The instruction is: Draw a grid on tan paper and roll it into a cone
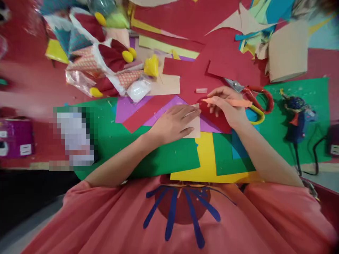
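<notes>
My left hand (176,123) lies flat, fingers spread, on a small cream sheet (195,128) at the centre. An orange pen (233,102) is in my right hand (226,104), its tip pointing left near the upper right edge of that sheet. Under and around the sheet are purple, red and blue pieces on green sheets (169,158) and a yellow sheet (206,155). A pale pink piece (201,90) rests just above my right fingertips. Scissors (258,97) with red and yellow handles lie beside my right hand, partly hidden by it.
Stuffed fabric pieces (103,60) and paper scraps fill the upper left. A beige roll (288,51) stands upper right. A dark blue tool (298,123) with a cord sits at right. Purple tin (19,137) at far left; a blurred-out flat object (76,137) lies nearer.
</notes>
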`<state>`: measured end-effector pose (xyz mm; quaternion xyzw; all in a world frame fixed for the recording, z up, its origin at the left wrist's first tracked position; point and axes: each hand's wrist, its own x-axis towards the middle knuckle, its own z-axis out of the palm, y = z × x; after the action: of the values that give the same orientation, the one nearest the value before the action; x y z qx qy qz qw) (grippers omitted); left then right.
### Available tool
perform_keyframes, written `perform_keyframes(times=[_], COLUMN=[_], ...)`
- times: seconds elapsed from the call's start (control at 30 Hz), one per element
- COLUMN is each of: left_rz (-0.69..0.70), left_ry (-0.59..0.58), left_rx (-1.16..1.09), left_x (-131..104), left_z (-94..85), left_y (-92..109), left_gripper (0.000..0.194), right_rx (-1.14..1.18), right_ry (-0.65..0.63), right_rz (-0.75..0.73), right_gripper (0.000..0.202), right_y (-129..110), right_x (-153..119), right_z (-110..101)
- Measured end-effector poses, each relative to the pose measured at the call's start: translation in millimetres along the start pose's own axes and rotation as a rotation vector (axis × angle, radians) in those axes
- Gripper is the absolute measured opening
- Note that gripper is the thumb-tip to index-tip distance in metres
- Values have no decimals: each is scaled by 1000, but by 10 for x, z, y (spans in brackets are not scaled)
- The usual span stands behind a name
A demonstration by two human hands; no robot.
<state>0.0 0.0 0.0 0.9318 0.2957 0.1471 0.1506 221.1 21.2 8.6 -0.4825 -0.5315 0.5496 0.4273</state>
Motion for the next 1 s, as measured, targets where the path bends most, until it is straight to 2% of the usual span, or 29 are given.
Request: perform_keyframes(times=[0.13,0.27,0.6,1.0], left_rz=[-1,10,2,13], left_ry=[-40,-23,20,48], left_rx=[6,8,39,73], left_x=[8,-4,-1,5], left_z=[37,48,21,13], left_y=[-4,-6,52,63], left_gripper=[45,44,40,40], right_rx=[-19,-68,-149,-215], right_ry=[14,18,34,-9], right_rz=[20,-9,-21,-15], right_gripper=[23,28,21,19], right_y=[22,20,31,-4], right_x=[-16,-52,-91,-44], right_z=[-30,-24,-35,-14])
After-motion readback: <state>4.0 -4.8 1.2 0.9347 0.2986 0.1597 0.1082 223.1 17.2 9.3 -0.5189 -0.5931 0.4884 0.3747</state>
